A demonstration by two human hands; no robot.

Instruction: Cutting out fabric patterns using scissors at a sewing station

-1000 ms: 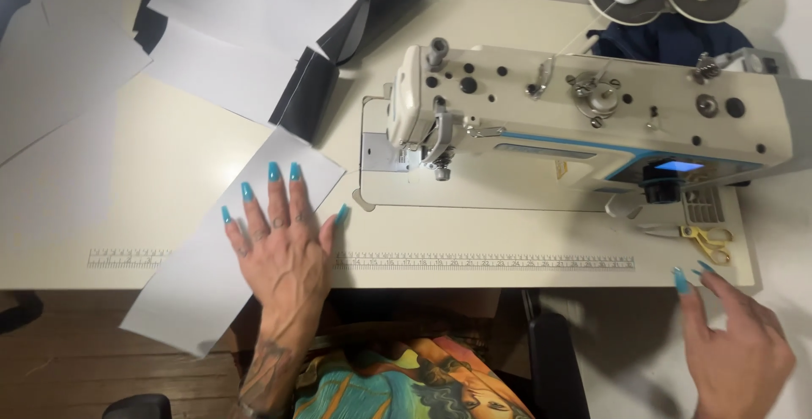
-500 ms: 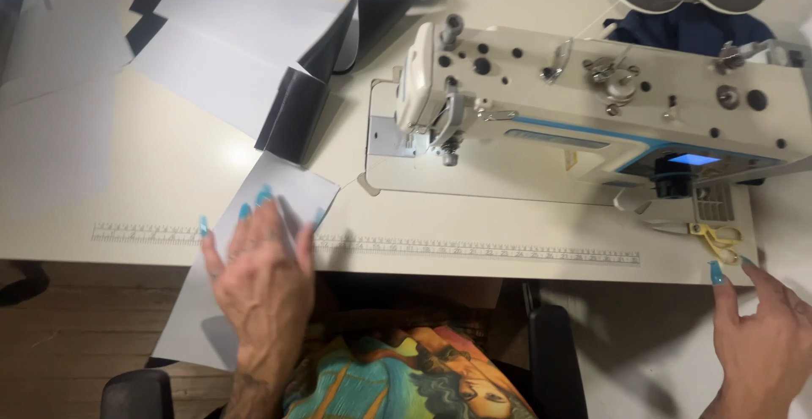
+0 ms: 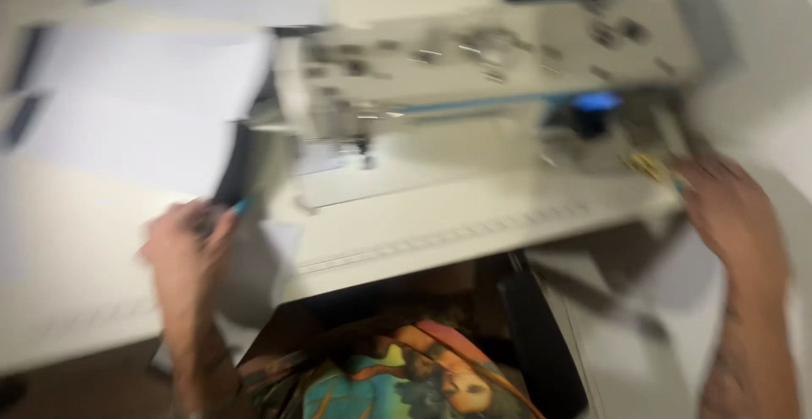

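Note:
The whole view is smeared by motion. My left hand (image 3: 182, 246) lies on a grey fabric piece (image 3: 254, 279) at the table's front edge, fingers bunched; whether it grips the piece I cannot tell. My right hand (image 3: 732, 216) is at the right end of the table, fingertips next to yellow-handled scissors (image 3: 647, 165); contact is unclear. The cream sewing machine (image 3: 474, 60) stands between and beyond both hands.
Pale grey fabric pieces (image 3: 135, 123) are stacked at the back left, with dark pieces beside them. The white table (image 3: 440, 233) has a ruler strip along its front edge. My lap in colourful printed cloth (image 3: 397, 377) shows below.
The camera has swung and tilted, blurring everything. My left hand has pulled the grey piece toward the table edge and curled its fingers. My right hand has risen to the scissors.

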